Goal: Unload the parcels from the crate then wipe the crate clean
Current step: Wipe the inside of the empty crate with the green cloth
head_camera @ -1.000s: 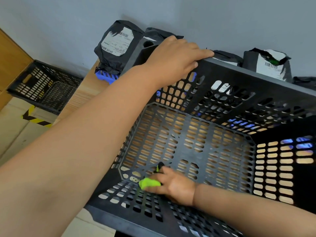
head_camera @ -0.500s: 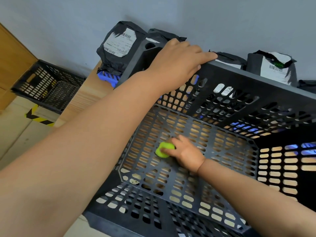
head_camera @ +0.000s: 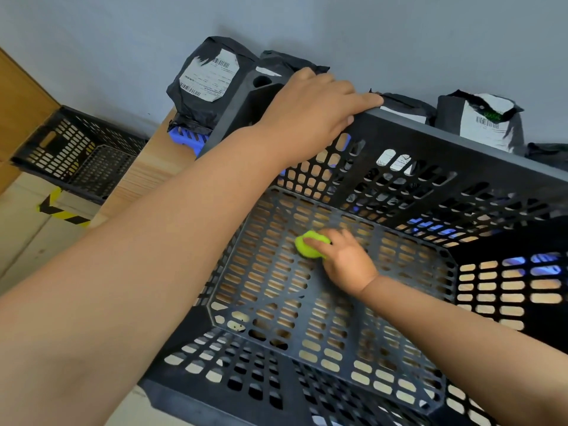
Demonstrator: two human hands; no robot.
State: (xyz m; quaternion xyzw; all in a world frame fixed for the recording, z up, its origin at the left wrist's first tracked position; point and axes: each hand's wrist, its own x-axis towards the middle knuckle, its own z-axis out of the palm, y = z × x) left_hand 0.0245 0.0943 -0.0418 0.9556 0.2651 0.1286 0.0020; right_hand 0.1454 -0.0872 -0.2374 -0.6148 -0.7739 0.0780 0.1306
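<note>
- The crate (head_camera: pixel 461 155) stands on the worktop (head_camera: pixel 147 176). The parcels (head_camera: pixel 209 78) are lined up just behind the crate, against the wall, so unloading looks done.
- The left hand (head_camera: pixel 310 109) grips the crate's far rim, fingers bent over the top. A firm hold there should stop the crate sliding under the wiping.
- The right hand (head_camera: pixel 344 262) pinches a green cloth (head_camera: pixel 307 247) against the crate's floor, toward its far side.
- Overlapping strokes along the rows of slots seem best, with light pressure so the cloth does not snag in the holes.
- Small specks show at the floor's near-left corner, and the crate's walls probably need wiping too.
</note>
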